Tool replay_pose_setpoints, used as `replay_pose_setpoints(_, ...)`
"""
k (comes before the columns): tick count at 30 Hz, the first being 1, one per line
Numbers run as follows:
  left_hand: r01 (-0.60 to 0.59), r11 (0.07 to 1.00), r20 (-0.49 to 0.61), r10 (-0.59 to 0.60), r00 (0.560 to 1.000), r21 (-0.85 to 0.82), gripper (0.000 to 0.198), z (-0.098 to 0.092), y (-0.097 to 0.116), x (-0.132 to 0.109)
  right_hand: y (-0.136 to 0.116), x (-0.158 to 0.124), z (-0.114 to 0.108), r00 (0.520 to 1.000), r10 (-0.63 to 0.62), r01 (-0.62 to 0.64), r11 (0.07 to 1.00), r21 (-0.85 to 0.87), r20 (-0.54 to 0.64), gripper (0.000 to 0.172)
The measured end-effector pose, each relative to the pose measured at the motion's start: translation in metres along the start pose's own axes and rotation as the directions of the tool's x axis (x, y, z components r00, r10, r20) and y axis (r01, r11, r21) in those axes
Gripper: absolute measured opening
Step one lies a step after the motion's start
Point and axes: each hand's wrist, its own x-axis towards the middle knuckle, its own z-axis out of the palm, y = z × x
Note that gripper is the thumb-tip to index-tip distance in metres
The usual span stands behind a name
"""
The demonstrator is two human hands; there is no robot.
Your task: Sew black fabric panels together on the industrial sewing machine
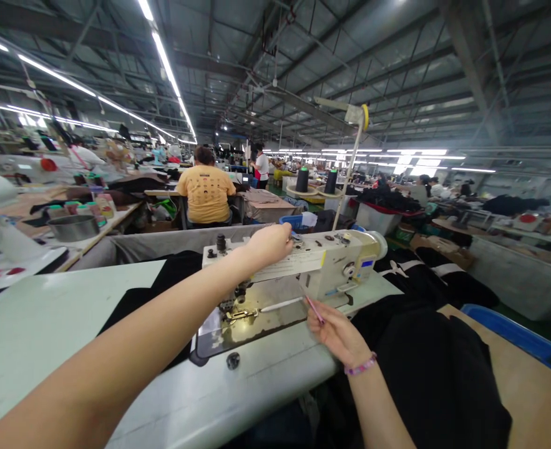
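A white sewing machine (312,262) stands in front of me on a pale table. My left hand (271,243) reaches across to the top of its arm, fingers bent together beside the small metal thread parts; what they pinch, if anything, is hidden. Below the arm, my right hand (334,330) is closed around a slim pink tool (314,310), its thin tip pointing up toward the machine. A narrow white strip (281,305) lies over the machine bed, between a brass-coloured metal attachment (243,315) near the needle area and my right fingers. Whether those fingers touch the strip I cannot tell.
Black cloth (425,368) is heaped at my right, by a blue bin (513,333). Two dark thread cones (302,181) stand behind the machine near a thread-stand pole (349,168). A person in a yellow shirt (206,192) sits ahead. A round black knob (233,360) is on the table.
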Motion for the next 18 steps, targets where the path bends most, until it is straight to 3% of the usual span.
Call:
replay_pose_setpoints(5, -0.032, 0.999, -0.011, 0.032, 0.999, -0.030, 0.017, -0.001, -0.004, -0.001, -0.032, 0.001, 0.007, 0.984, -0.141, 0.141, 0.990, -0.012, -0.106, 0.031)
replay_pose_setpoints(10, -0.034, 0.999, -0.031, 0.033, 0.999, -0.021, 0.019, -0.005, -0.006, 0.001, -0.071, 0.036, 0.007, 0.895, -0.351, 0.239, 0.899, -0.367, -0.276, 0.037)
replay_pose_setpoints(13, -0.035, 0.999, -0.041, 0.034, 0.999, -0.026, 0.020, -0.007, -0.005, 0.001, -0.088, 0.054, 0.008, 0.843, -0.478, 0.266, 0.768, -0.582, -0.247, 0.032)
replay_pose_setpoints(18, -0.042, 0.997, -0.048, 0.039, 0.998, -0.065, 0.018, -0.008, -0.001, 0.001, -0.100, 0.078, 0.017, 0.817, -0.555, 0.261, 0.598, -0.757, -0.156, 0.025)
